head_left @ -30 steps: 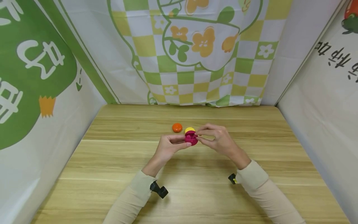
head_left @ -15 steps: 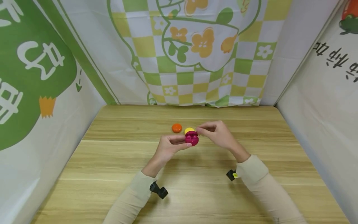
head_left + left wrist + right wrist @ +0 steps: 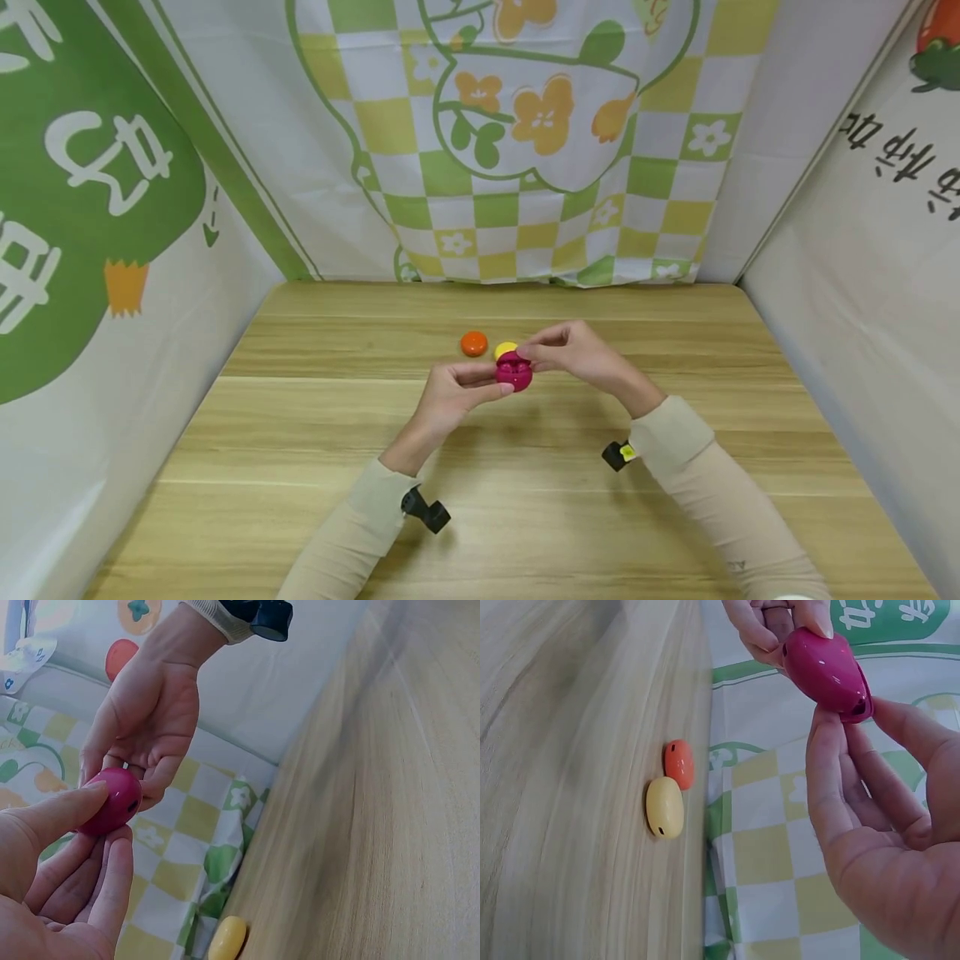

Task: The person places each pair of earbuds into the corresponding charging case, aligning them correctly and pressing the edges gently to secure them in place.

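Note:
A glossy magenta earbud case (image 3: 514,379) is held above the table, its lid partly raised and small magenta earbuds showing inside, though dimly. My left hand (image 3: 448,398) grips the case's lower shell from the left, thumb in front and fingers behind. From the right, my right hand (image 3: 581,357) pinches the lid at its edge. In the right wrist view a narrow gap separates the lid from the case body (image 3: 826,669). Behind it on the table lie a yellow case (image 3: 506,350), partly covered, and an orange case (image 3: 474,343).
The wooden table (image 3: 480,517) reaches back to a checked green and yellow cloth (image 3: 517,225). Printed cloth walls stand at the left (image 3: 225,333) and right (image 3: 832,292). A black wrist camera (image 3: 426,510) hangs at the left cuff, another (image 3: 618,455) at the right.
My right hand has gone from the case's open front to the lid and shifted slightly left. The lid now sits lower over the earbuds. My left hand has stayed put.

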The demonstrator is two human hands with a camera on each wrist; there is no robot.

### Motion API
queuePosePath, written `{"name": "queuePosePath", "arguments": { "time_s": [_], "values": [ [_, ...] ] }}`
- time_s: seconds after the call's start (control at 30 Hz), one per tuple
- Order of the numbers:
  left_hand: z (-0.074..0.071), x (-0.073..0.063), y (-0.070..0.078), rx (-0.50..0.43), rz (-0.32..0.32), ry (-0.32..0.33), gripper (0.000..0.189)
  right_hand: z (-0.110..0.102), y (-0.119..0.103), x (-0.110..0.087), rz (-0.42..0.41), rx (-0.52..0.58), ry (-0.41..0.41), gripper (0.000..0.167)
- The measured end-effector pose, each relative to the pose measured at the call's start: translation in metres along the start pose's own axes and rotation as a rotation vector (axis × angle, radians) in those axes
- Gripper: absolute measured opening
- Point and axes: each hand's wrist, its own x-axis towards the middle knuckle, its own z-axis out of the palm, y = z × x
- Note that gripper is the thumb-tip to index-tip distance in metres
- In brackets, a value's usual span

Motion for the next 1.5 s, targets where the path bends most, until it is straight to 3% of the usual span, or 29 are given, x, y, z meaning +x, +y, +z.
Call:
{"name": "queuePosePath", "arguments": {
  "time_s": [0.2,0.43,0.83,0.93,1.13,1.37,1.5],
  "values": [
    [-0.001,0.001,0.0,0.008,0.002,-0.008,0.036,0.001,0.002,-0.001,-0.055,-0.08,0.04,0.029],
    [-0.001,0.001,0.0,0.005,0.008,-0.008,0.034,0.006,0.007,-0.003,-0.197,-0.171,0.099,0.024],
    [0.001,0.001,-0.001,0.0,0.018,0.005,0.035,0.014,0.016,-0.009,-0.33,-0.136,0.151,0.023],
    [0.004,0.001,-0.003,-0.007,0.03,0.005,0.034,0.013,0.021,-0.011,-0.314,-0.104,0.157,0.026],
    [0.014,0.005,-0.005,-0.024,0.044,0.007,0.031,0.006,0.034,-0.025,-0.203,-0.084,0.193,0.029],
    [0.033,0.021,-0.01,0.03,0.033,0.02,0.03,-0.001,0.045,-0.032,-0.102,-0.089,0.263,0.03],
    [0.043,0.033,-0.014,0.068,0.03,0.066,0.028,-0.007,0.049,-0.029,-0.03,-0.102,0.308,0.033]
  ]
}}
